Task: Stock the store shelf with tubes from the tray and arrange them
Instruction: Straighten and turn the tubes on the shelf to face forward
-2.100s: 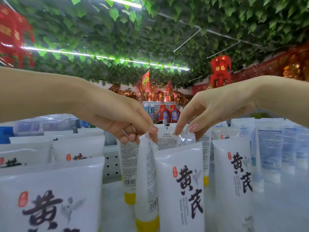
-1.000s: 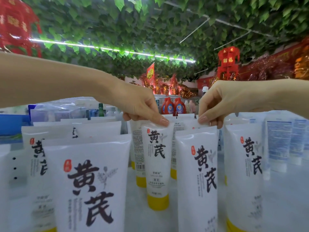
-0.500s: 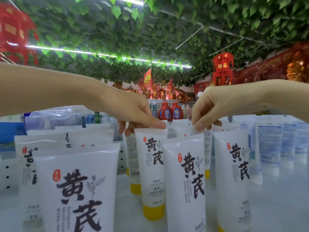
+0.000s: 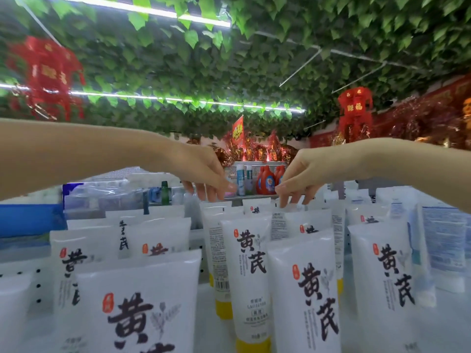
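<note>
Tubes [image 4: 249, 263] on shelf [image 4: 448, 332]: caps down, labels forward.
Left hand [image 4: 204, 171] grip slack, empty; right hand [image 4: 303, 171] apparently squaring rear tube [image 4: 279, 225], pinch unclear.

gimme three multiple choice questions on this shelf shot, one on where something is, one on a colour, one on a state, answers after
1. Where are the red bottles?
A. behind the white tubes, seen between the left hand and the right hand
B. in the front row at the near edge
C. lying on the floor

2. What colour are the caps of the white tubes?
A. blue
B. yellow
C. black

3. How are the white tubes placed?
A. lying flat in a pile
B. upright with caps on top
C. upright on their caps, crimped ends up

Answers:
1 A, the red bottles show in the gap between the hands, beyond the tube rows.
2 B, yellow shows at the tubes' lower ends.
3 C, every visible cap is at the bottom.
</note>
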Tool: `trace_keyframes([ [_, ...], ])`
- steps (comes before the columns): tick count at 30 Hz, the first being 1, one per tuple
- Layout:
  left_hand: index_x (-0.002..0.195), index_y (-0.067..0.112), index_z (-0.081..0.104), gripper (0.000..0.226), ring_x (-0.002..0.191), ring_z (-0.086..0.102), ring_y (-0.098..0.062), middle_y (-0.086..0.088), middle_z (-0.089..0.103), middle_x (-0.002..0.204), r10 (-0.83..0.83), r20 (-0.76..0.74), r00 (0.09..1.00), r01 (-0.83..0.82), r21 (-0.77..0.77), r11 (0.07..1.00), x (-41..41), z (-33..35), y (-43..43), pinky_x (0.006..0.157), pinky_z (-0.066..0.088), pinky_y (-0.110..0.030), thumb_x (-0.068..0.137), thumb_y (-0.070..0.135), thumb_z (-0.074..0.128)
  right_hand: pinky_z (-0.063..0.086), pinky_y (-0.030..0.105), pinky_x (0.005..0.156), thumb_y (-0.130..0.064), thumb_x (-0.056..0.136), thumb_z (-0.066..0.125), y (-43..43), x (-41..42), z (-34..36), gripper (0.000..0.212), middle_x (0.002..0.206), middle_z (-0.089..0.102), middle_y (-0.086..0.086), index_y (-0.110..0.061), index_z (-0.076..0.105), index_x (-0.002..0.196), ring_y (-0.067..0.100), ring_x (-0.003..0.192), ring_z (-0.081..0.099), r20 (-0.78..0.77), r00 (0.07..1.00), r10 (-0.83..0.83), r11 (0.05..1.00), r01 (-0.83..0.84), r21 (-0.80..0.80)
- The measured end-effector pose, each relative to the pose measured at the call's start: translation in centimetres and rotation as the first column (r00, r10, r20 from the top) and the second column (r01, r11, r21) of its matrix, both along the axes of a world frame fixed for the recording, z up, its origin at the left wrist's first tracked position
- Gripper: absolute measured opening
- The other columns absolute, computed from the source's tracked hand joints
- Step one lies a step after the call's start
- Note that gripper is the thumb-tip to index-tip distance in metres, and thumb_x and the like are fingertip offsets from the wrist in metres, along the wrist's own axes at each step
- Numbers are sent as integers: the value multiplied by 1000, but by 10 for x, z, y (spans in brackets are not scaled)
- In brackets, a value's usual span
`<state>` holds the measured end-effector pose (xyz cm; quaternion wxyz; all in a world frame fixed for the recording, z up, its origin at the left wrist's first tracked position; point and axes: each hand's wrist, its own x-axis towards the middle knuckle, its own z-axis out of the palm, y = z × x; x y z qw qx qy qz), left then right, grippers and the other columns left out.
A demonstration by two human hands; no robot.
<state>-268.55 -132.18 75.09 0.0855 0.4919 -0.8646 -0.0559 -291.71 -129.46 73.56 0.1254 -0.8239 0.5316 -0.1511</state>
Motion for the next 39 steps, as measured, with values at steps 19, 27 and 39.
trace_keyframes([
  [19,102,12,71,24,53,56,-2,1,67,82,-62,25,998,59,134,989,-13,-24,-15,49,46,-16,94,28,55,52,14,64,-33,86,67,-11,1,-8,24,91,74,-6,-14,78,95,7,72,67,71,997,1,999,-4,45],
  [27,110,10,70,22,59,55,-4,2,69,89,-71,-124,990,100,243,965,-5,-20,-6,60,50,-17,94,16,57,53,14,67,-27,83,70,-18,5,-10,26,99,73,10,-4,76,95,11,74,69,169,985,26,994,-43,97],
  [39,123,20,61,39,80,63,-8,-4,61,128,-38,-222,974,126,394,910,8,-19,-4,65,51,-19,85,23,62,55,19,75,-15,76,73,-21,-1,-9,23,111,71,6,-9,75,98,16,97,70,228,973,30,972,-82,221],
])
